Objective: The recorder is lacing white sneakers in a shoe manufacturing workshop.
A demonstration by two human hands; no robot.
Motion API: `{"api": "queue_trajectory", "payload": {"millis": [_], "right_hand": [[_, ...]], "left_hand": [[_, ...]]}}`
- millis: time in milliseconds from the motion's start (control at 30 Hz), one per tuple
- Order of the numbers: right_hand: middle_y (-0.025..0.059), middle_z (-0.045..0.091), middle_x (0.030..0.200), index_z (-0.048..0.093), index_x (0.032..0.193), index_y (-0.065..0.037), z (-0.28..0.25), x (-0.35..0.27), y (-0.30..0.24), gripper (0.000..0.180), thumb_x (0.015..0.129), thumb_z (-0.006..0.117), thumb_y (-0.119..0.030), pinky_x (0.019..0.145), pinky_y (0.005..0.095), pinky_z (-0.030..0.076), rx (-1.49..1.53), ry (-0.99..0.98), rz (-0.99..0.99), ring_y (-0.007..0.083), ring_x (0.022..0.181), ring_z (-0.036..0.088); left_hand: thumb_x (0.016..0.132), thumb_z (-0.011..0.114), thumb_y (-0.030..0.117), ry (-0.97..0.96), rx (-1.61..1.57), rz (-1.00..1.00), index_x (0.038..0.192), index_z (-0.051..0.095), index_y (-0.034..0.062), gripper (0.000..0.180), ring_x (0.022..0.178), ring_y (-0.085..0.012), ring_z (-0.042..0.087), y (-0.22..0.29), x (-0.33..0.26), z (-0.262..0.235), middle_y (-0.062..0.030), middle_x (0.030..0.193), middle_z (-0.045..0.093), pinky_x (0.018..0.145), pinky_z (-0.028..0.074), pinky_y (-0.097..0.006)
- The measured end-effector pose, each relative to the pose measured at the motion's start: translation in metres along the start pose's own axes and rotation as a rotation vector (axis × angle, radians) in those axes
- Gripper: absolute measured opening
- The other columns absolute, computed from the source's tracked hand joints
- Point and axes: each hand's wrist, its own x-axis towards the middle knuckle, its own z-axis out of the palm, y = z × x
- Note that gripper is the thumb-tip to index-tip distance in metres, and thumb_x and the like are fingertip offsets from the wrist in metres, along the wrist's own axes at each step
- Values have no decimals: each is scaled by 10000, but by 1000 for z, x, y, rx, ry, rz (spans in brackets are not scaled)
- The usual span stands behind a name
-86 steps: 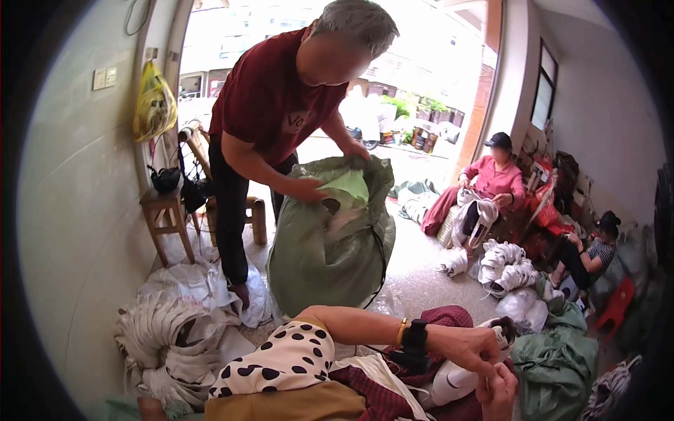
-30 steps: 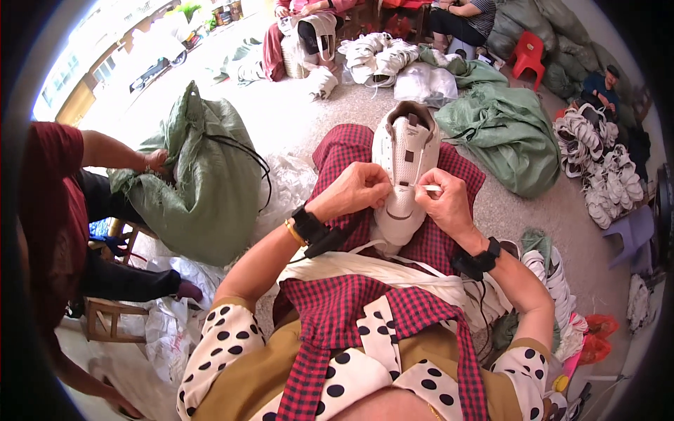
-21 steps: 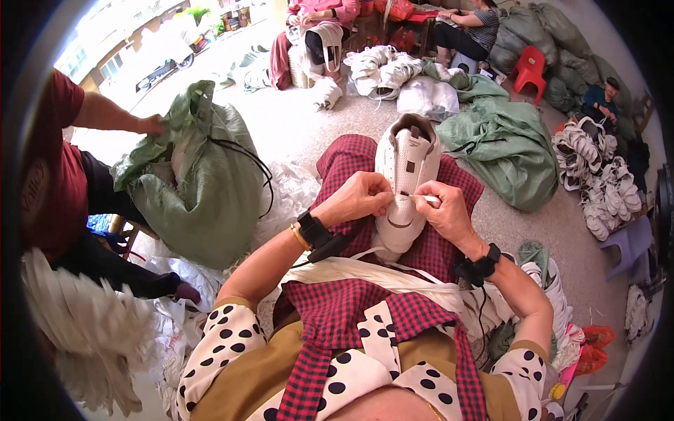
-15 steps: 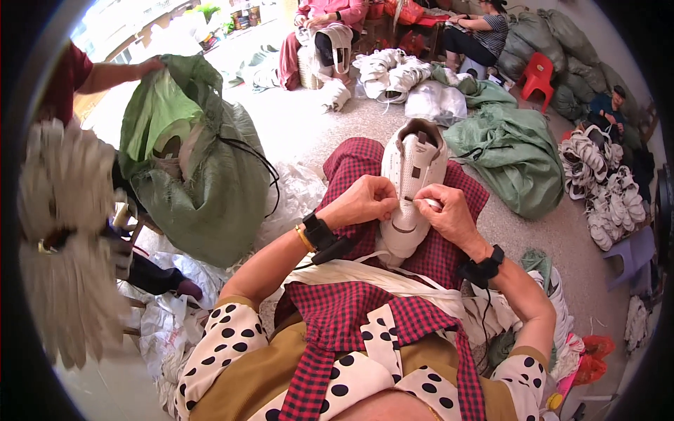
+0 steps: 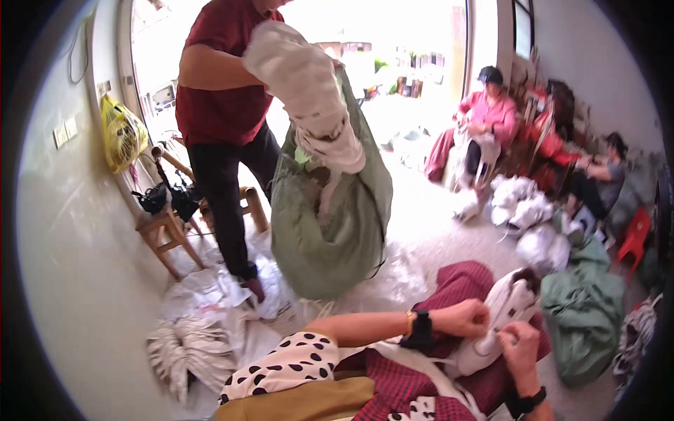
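A white shoe rests on my lap over a red-and-black checked apron, its opening turned away from me. My left hand is at the shoe's left side, fingertips pinched together. At the right side of the toe end, my right hand is also closed in a pinch. Whatever small thing lies between the fingers of either hand is too blurred to make out. Pale straps or strips lie across my lap below the shoe.
To the left a person in dark red holds a bundle of white shoe parts over an open green sack. Another green sack lies right. White piles, a red stool and two seated people are farther off.
My view has swung left and up, so my lap now sits lower right. The standing person has brought the white bundle over the sack. My hands stay pinched at the shoe.
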Motion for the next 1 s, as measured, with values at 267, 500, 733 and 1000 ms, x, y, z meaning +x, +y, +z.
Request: {"api": "queue_trajectory", "payload": {"millis": [267,500,733,1000], "right_hand": [[164,650,794,670,815,-31,5,5,-13,113,793,693,-139,669,465,526,-162,-26,-118,379,748,658],[169,655,799,669,873,-29,1,4,-25,142,781,711,-129,684,458,533,-237,-7,-112,369,783,674],[178,649,782,648,841,-5,4,8,-18,92,799,685,-78,639,460,515,-45,-21,-115,371,707,661],[175,644,778,631,824,12,1,6,-26,75,796,680,-38,610,430,501,82,-10,-121,351,680,654]], "left_hand": [[873,686,151,5,-19,13,858,636,2,158,619,-106,625,6,-5,-1,-33,705,649,564,500,-282],[869,686,151,35,74,11,897,629,1,163,636,-108,624,7,-5,0,-42,741,654,572,501,-288],[863,685,137,235,162,192,925,615,-5,170,623,-104,594,12,-8,10,-66,714,636,556,474,-306],[817,727,113,212,275,223,887,675,-7,148,705,-191,638,24,-7,12,-131,766,647,632,502,-341]]}}
